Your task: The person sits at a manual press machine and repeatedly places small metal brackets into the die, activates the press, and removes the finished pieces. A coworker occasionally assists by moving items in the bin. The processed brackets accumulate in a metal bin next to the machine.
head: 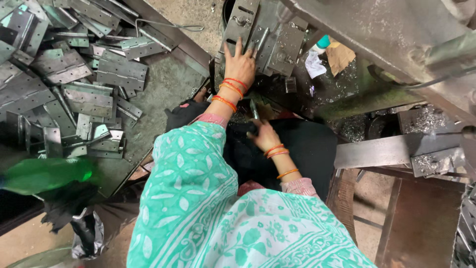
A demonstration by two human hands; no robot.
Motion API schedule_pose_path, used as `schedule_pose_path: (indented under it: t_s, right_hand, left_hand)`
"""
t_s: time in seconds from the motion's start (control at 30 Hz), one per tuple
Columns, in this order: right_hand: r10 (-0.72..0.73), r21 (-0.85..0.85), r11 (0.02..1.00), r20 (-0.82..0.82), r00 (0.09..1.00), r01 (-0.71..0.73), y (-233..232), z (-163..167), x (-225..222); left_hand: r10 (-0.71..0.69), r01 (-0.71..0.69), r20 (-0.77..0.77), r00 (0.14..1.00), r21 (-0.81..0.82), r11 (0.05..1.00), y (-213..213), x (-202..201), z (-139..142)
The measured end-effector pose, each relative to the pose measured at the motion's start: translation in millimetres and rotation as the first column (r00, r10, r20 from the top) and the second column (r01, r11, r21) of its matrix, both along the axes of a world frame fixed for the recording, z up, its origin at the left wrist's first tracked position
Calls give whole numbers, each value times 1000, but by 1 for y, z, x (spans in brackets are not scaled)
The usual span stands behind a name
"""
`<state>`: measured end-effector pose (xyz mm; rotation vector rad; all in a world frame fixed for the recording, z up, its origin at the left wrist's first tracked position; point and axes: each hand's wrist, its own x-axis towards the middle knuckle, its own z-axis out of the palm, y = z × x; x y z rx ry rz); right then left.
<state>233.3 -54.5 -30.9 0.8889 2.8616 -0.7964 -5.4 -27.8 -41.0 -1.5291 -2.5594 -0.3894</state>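
The garment (198, 198) is turquoise with a white leaf and flower print, its cuffs pink. Orange bangles (229, 92) ring both wrists above a black cloth (307, 144). The hinges (74, 74) are dull grey steel; the blurred bottle (44, 174) seems green.

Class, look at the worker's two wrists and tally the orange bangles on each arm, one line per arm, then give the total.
Orange bangles on the left hand wrist: 3
Orange bangles on the right hand wrist and forearm: 3
Total: 6
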Motion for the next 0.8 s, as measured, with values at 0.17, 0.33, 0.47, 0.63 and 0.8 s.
schedule_pose_path:
  t_s: [0.17, 0.33, 0.47, 0.63, 0.8]
  right_hand:
    - [14, 102, 995, 72, 997, -21, 27, 32, -14]
    - [-41, 59, 997, 52, 998, 38, 3, 15, -6]
    - [-80, 35, 996, -87, 993, 83, -17, -32, 7]
    - [104, 18, 994, -321, 941, -104, 8, -41, 3]
    - [210, 141, 973, -220, 953, -181, 28, 14, -15]
  left_hand:
    - [79, -79, 13, 997, -43, 996, 29, -2, 1]
    - [133, -125, -50, 990, 130, 984, 43, -3, -2]
    - [109, -109, -5, 994, 44, 993, 38, 0, 7]
    - [163, -151, -30, 986, 252, 956, 14, 4, 18]
    - [166, -179, 77, 983, 206, 962, -46, 19, 37]
